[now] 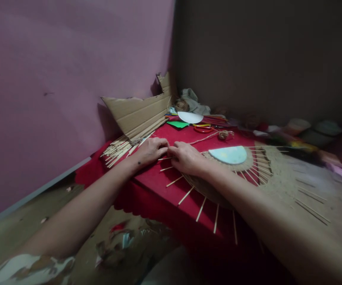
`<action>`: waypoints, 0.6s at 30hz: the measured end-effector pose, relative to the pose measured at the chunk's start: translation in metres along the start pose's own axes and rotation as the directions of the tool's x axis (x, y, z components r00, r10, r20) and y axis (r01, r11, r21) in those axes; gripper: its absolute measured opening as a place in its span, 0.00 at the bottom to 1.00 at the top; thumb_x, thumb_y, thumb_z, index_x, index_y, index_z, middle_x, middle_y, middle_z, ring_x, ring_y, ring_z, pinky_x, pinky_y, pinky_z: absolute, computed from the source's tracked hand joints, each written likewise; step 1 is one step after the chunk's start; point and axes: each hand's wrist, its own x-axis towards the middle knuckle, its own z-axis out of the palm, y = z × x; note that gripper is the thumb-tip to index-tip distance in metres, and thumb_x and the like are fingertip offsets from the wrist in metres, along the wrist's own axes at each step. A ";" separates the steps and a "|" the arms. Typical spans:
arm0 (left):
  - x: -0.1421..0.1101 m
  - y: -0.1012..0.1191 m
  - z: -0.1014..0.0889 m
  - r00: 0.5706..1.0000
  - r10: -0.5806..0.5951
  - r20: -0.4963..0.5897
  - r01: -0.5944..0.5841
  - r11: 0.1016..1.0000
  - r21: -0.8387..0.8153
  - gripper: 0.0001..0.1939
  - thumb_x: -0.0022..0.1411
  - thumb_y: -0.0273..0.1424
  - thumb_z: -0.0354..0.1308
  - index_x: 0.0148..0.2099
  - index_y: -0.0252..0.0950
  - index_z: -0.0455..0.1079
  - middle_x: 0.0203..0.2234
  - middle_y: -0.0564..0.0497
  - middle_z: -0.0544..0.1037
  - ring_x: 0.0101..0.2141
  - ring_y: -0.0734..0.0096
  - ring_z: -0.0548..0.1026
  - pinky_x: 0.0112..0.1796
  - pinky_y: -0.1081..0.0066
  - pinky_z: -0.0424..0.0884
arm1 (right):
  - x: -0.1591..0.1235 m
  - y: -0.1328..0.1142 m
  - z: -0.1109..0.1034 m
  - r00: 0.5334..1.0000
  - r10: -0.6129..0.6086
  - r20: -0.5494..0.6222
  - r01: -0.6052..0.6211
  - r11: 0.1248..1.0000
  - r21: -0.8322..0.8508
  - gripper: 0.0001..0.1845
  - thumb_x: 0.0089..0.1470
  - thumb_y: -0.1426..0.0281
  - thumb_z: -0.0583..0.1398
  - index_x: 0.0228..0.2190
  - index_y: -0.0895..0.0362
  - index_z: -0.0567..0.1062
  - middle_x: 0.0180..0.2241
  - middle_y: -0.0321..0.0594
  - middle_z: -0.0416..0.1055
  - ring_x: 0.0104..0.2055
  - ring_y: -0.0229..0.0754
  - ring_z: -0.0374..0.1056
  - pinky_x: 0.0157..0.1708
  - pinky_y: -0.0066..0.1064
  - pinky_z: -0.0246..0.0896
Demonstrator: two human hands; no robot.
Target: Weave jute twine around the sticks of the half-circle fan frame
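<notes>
Curling close together above the red-covered desk (172,135), the fingers of your left hand (152,150) and right hand (185,157) hide whether they clamp anything; I cannot tell. Your stick-ribbed woven piece (282,168) lies on the desk, partly beneath your right forearm, around a pale blue half-disc (228,154).
</notes>
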 end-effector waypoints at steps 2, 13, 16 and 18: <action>-0.001 -0.001 -0.004 1.000 -0.007 0.010 0.007 0.999 -0.032 0.12 0.58 0.34 0.51 0.33 0.35 0.73 0.27 0.51 0.75 0.31 0.71 0.70 0.35 0.72 0.63 | 0.002 0.004 -0.005 1.000 -0.013 -0.008 0.013 0.998 0.067 0.09 0.51 0.73 0.55 0.34 0.57 0.73 0.34 0.42 0.67 0.34 0.40 0.61 0.33 0.30 0.52; -0.022 0.002 -0.027 0.993 0.089 0.074 -0.078 0.987 -0.144 0.10 0.58 0.37 0.56 0.34 0.38 0.75 0.29 0.51 0.77 0.35 0.69 0.71 0.40 0.69 0.65 | 0.003 0.028 -0.003 0.973 0.114 -0.199 -0.047 0.948 0.314 0.07 0.46 0.79 0.55 0.28 0.58 0.70 0.29 0.36 0.64 0.30 0.36 0.60 0.32 0.26 0.53; -0.025 0.005 -0.038 0.987 0.126 0.095 -0.126 0.992 -0.003 0.10 0.59 0.35 0.54 0.35 0.39 0.76 0.29 0.50 0.75 0.32 0.70 0.70 0.37 0.71 0.63 | 0.004 0.030 0.003 0.973 0.139 -0.184 -0.074 0.944 0.321 0.07 0.45 0.79 0.55 0.28 0.59 0.70 0.29 0.36 0.64 0.31 0.36 0.60 0.33 0.27 0.54; -0.026 0.010 -0.043 0.990 0.107 0.090 -0.113 0.992 0.062 0.10 0.59 0.33 0.53 0.36 0.40 0.76 0.29 0.50 0.74 0.31 0.70 0.69 0.34 0.72 0.62 | 0.005 0.032 0.005 0.972 0.157 -0.175 -0.096 0.944 0.316 0.06 0.46 0.79 0.55 0.28 0.59 0.71 0.30 0.37 0.65 0.32 0.37 0.61 0.33 0.27 0.54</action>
